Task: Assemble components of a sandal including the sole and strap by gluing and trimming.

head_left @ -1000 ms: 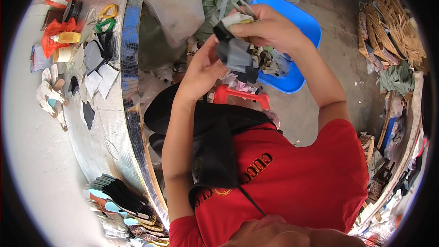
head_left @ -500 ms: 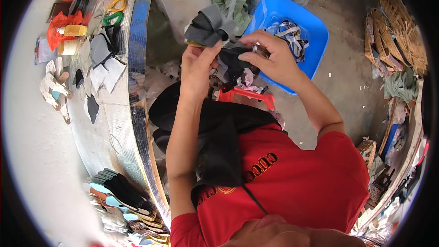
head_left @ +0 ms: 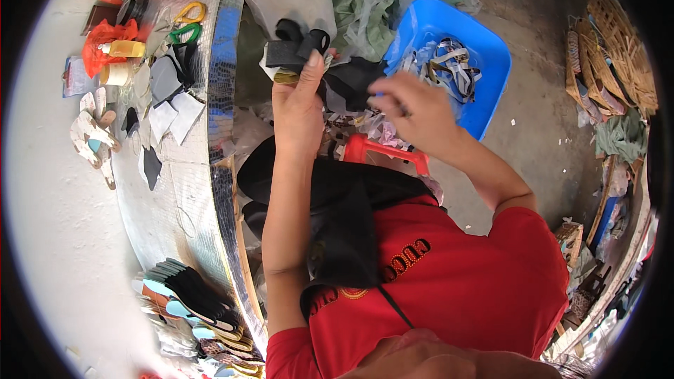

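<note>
My left hand (head_left: 300,109) is closed round a bunch of black strap pieces (head_left: 284,55), its thumb pressed on top. Two of the straps curl into loops, and pale and olive layers show beneath them. From that hand a dark, fabric-like sheet (head_left: 354,84) stretches rightward, over a litter of scraps. My right hand (head_left: 418,107) is close to the sheet's right end, in front of the blue tub's lower left side. Motion smears its fingers, so whether they touch or hold anything is unclear.
The blue tub (head_left: 500,98) holds straps. A red plastic stool (head_left: 393,156) stands below my hands. On the left bench (head_left: 184,189) lie scissors (head_left: 186,31), dark and white cut pieces (head_left: 186,116) and stacked soles (head_left: 189,295). Wicker baskets (head_left: 614,56) stand far right.
The strap bunch in my left hand has turned, now showing its loops, and moved slightly left. My right hand has moved a little lower and blurred. The whole view has shifted slightly.
</note>
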`<state>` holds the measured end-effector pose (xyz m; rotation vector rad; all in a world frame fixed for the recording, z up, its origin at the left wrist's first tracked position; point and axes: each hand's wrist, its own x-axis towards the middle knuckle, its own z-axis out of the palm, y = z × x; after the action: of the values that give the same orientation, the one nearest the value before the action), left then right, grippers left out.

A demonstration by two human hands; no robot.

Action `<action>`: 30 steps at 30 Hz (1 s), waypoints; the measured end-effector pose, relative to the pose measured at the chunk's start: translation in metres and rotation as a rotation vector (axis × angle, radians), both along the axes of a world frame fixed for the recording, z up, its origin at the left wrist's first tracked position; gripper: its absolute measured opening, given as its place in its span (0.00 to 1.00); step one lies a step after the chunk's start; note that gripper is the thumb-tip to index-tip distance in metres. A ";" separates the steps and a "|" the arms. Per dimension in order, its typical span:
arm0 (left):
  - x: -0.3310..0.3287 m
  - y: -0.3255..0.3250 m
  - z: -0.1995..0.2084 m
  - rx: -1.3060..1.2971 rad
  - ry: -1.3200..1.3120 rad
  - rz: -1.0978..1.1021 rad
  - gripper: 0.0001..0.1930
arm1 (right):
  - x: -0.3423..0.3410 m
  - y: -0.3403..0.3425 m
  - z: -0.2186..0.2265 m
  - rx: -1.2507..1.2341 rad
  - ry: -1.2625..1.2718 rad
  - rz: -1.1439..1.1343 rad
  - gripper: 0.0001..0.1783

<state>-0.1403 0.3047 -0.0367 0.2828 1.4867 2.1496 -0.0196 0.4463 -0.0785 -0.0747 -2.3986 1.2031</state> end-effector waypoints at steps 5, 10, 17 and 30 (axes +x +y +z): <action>0.008 0.004 -0.005 -0.030 0.036 -0.024 0.24 | -0.023 -0.001 0.022 -0.191 0.089 -0.048 0.31; 0.009 0.000 -0.003 -0.031 0.030 -0.027 0.26 | -0.033 0.008 0.020 -0.264 -0.107 0.120 0.25; 0.009 0.003 -0.004 -0.018 -0.091 -0.054 0.25 | -0.034 0.030 0.029 -0.422 -0.364 0.272 0.15; 0.016 0.009 -0.011 -0.150 -0.044 0.151 0.30 | -0.009 0.014 0.011 0.319 0.080 0.025 0.15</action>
<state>-0.1244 0.3140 -0.0478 0.0722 1.6804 2.1293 -0.0287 0.4607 -0.0672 0.1019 -2.4934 0.8036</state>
